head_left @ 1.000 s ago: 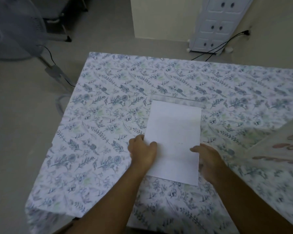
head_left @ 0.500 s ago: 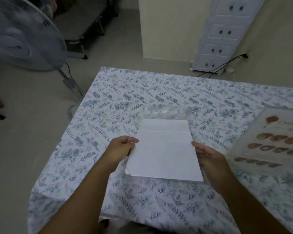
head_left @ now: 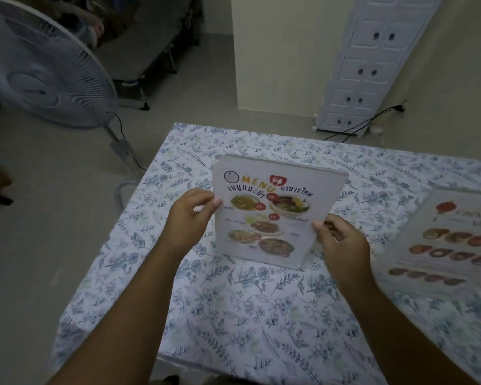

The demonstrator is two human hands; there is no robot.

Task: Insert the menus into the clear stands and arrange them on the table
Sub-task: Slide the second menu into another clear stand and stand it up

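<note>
Standing fan (head_left: 39,76), white drawer cabinet (head_left: 372,65) — black cables (head_left: 372,118), floral tablecloth (head_left: 247,315)

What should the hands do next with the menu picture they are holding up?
Probably set it down to stand on the table. The left hand and right hand grip the sides of the clear stand, its menu already inside and facing the person, upright above the flowered tablecloth. A second menu waits at the right.

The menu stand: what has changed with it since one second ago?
The stand was lying flat, blank side up; now both hands, left and right, hold it upright by its side edges, printed menu facing the camera. The second menu still lies flat at right.
</note>
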